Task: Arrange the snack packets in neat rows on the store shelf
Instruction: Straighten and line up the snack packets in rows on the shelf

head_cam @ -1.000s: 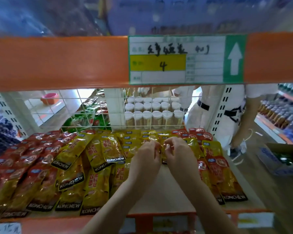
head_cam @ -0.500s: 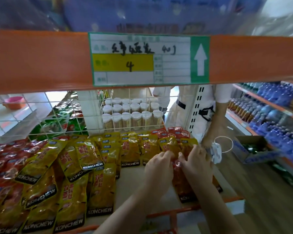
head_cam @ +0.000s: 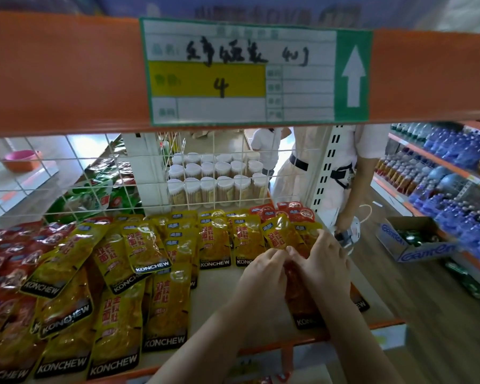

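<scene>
Yellow snack packets (head_cam: pixel 161 306) marked KONCHEW lie overlapping across the shelf board (head_cam: pixel 222 297), with red packets (head_cam: pixel 9 256) at the far left and several more red packets (head_cam: pixel 286 212) at the back right. Near the shelf's right end my left hand (head_cam: pixel 263 275) and my right hand (head_cam: pixel 323 264) sit side by side on a column of packets (head_cam: pixel 302 309). Fingers of both hands curl down onto the packet beneath them; its upper part is hidden by the hands.
An orange shelf beam (head_cam: pixel 53 73) with a green-edged price label (head_cam: pixel 255 70) hangs just above. A wire grid (head_cam: pixel 100 176) backs the shelf, white-capped jars (head_cam: pixel 216 181) behind it. A person in white (head_cam: pixel 341 167) stands at the right by a cardboard box (head_cam: pixel 410 239) and bottle shelves (head_cam: pixel 452 173).
My view has swung right and nearer. Both hands have shifted from the packets at the shelf's middle back to the packet column at its right end.
</scene>
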`<state>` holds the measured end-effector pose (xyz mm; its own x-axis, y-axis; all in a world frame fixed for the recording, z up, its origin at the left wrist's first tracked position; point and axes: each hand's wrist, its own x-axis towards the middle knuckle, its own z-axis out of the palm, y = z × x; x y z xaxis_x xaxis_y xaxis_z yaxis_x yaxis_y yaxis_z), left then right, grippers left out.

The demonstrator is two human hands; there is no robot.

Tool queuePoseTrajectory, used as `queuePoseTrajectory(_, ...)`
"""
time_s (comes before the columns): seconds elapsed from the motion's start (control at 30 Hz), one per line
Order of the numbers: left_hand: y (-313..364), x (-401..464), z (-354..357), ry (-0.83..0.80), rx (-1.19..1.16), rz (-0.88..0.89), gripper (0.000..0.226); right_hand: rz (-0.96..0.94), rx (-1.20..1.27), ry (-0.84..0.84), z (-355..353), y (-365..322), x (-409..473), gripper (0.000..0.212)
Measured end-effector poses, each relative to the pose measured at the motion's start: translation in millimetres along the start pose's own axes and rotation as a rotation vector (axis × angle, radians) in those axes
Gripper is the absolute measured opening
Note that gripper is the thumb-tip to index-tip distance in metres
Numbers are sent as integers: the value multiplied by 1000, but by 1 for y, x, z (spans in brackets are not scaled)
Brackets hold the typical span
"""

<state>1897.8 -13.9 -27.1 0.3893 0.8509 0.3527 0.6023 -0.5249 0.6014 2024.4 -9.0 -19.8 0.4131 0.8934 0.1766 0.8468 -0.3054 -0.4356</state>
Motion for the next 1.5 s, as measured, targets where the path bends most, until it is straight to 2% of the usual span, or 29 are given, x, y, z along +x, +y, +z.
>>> queuePoseTrajectory(0.27,-3,0,-2,-22,-5,-35,30,71,15,-23,-1,0,6,94)
queuePoseTrajectory(0.57,-3,0,0,90,61,2,27,39,116,33,-8,1,7,91)
queuePoseTrajectory(0.63,-2,-1,0,91,55,11,27,20,176,35,-11,0,6,87)
queuePoseTrajectory(0.73,-1,-2,0,95,43,26,28,8,266,39,-19,1,6,70)
queuePoseTrajectory(0.87,0,-2,-3,106,15,12,28,17,263,20,-30,2,9,54)
queuePoseTrajectory(1.1,-4,4,-7,239,-82,-39,23,28,353,93,-32,7,6,47)
queuePoseTrajectory(1.23,-5,10,-27,316,-129,-109,20,-14,519,146,-42,-6,2,46)
queuePoseTrajectory(1.37,-10,4,-57,381,-111,-172,19,-59,742,76,-44,-32,-1,36)
queuePoseTrajectory(1.5,-22,-24,-93,443,-15,-265,20,-152,808,-28,-31,-69,-10,32)
